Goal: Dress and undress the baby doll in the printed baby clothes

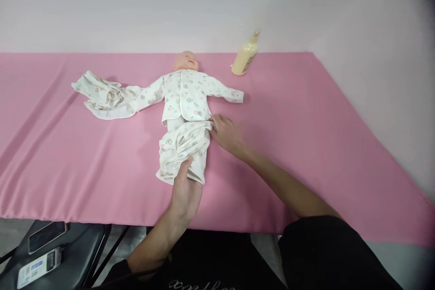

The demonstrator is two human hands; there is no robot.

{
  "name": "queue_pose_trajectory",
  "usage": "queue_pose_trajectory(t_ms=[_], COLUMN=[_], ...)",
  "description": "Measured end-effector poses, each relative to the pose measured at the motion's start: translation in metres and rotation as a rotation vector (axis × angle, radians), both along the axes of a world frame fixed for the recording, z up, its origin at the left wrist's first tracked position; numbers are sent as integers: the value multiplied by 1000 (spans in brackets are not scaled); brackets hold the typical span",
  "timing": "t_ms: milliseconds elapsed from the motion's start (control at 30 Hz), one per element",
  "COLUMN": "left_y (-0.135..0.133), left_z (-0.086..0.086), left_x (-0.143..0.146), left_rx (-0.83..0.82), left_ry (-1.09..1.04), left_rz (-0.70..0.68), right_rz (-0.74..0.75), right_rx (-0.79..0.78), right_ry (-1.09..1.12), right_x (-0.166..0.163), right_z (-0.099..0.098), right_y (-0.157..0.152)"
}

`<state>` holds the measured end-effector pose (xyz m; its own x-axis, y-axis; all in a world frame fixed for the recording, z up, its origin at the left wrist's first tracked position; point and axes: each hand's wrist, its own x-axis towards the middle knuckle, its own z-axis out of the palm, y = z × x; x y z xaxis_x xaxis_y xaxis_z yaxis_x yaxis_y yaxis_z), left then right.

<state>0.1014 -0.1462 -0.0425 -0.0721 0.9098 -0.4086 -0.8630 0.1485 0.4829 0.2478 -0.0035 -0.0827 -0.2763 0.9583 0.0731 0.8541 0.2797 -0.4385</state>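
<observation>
A baby doll lies on its back on the pink cloth, dressed in a white patterned top and matching trousers. My right hand pinches the trouser waistband at the doll's hip, fingers closed on the fabric. My left hand grips the bottom of the trouser legs from below, thumb up over the cloth. The doll's feet are hidden inside the trousers.
A crumpled white patterned garment lies by the doll's outstretched sleeve on the left. A cream bottle lies tilted near the wall behind. The pink-covered table meets walls behind and right. A black chair holds a phone and a small device.
</observation>
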Motion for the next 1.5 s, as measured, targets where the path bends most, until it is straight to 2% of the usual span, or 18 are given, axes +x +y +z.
queue_pose_trajectory(t_ms=[100, 133, 233, 300, 400, 467, 533, 633, 767, 933, 1067, 1233, 1367, 1500], left_y=[0, 0, 0, 0, 1, 1, 1, 1, -2, -6, -6, -3, -2, -3], left_z=[1, 1, -2, -6, -11, -12, -12, -12, -13, -18, -20, -18, -19, -21], left_x=[2, 2, 5, 7, 12, 14, 15, 15, 14, 14, 15, 15, 13, 13], left_rx=[16, 23, 36, 19, -38, -71, -91, -95, -67, -102, -146, -165, -172, -168], left_ry=[7, 8, 16, 28, 44, 45, 43, 32, 21, 16, 10, -13, -3, 18], left_rz=[-13, -18, -26, -27, -23, -12, -5, -9, -27, -60, -32, -11, -14, -42], right_rz=[155, 168, 212, 350, 598, 721, 779, 744, 594, 411, 283, 219, 166, 136], right_rx=[-225, -255, -202, -168, -178, -231, -205, 38, 383, 575, 595, 525, 480, 319], right_ry=[257, 319, 336, 213, -74, -221, -327, -423, -479, -431, -326, -183, -45, 99], right_x=[15, 15, -8, -38, -81, -98, -107, -109, -107, -102, -101, -94, -67, -30], right_z=[29, 40, 71, 82, 85, 84, 82, 79, 68, 50, 40, 35, 31, 19], right_y=[0, 1, 8, 14, 22, 25, 27, 30, 41, 60, 65, 51, 38, 34])
